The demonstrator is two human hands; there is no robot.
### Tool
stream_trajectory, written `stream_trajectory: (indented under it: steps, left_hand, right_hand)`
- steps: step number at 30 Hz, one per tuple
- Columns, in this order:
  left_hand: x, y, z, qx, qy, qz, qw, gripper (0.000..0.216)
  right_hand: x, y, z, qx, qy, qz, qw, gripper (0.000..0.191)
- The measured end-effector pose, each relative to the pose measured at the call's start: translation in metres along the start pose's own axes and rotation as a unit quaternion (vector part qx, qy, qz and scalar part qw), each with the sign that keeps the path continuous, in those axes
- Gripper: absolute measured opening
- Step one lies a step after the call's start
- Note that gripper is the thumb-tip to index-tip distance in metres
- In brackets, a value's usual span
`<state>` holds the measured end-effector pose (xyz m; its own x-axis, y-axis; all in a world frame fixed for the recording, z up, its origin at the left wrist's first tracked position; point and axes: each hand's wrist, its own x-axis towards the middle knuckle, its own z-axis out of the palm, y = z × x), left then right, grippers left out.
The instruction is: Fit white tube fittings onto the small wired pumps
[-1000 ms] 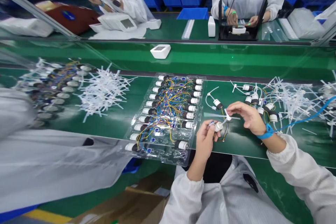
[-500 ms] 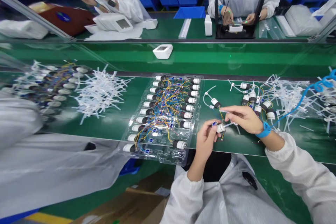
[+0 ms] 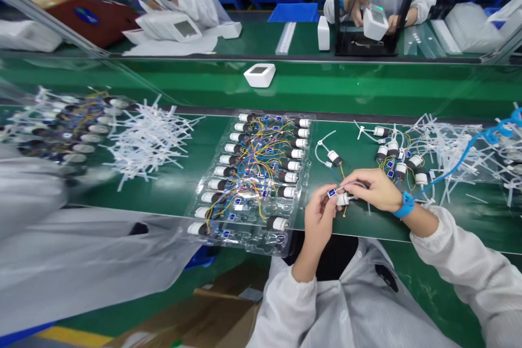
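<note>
My left hand (image 3: 319, 211) is closed, pinching a small blue square sensor board (image 3: 331, 193) between thumb and fingers. A little white-and-black cylindrical motor (image 3: 342, 199) sits right beside its fingertips, wires hanging below. My right hand (image 3: 377, 190), with a blue strap at the wrist, grips a thin white tube (image 3: 359, 182). The tube curves, and its end is close to the board; I cannot tell whether they touch. Behind my hands lies another motor (image 3: 334, 157) with a curved tube and a white connector on the green bench.
Left of my hands, a clear plastic tray (image 3: 299, 212) holds rows of wired motors. Loose motors (image 3: 392, 148) and piled white tubes (image 3: 448, 144) lie to the right, near a coiled blue cord (image 3: 497, 133). Another tube pile (image 3: 150, 138) is further left. Co-workers are opposite and at left.
My right hand has drawn closer to my left, bringing the tube to the board, which now faces up more plainly. Across the bench, a co-worker has lifted a white device.
</note>
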<state>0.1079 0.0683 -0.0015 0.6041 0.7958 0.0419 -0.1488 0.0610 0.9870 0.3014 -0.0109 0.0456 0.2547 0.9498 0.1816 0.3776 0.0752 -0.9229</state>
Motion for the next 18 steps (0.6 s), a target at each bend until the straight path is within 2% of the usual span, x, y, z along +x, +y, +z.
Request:
stream_trajectory:
  steps: [4, 13, 18]
  left_hand:
    - [-0.0002, 0.0018, -0.0004, 0.01, 0.0, -0.002, 1.0, 0.034]
    - [-0.0007, 0.0047, -0.0005, 0.003, 0.0, -0.004, 1.0, 0.035]
    - [-0.0008, 0.0032, -0.0014, 0.003, -0.005, -0.01, 1.0, 0.037]
  right_hand:
    - [-0.0003, 0.0005, 0.0025, -0.001, -0.001, 0.004, 1.0, 0.016]
    - [-0.0017, 0.0006, 0.0091, 0.076, -0.005, 0.055, 0.996, 0.012]
    - [-0.0006, -0.0019, 0.007, 0.091, -0.018, 0.051, 0.994, 0.011]
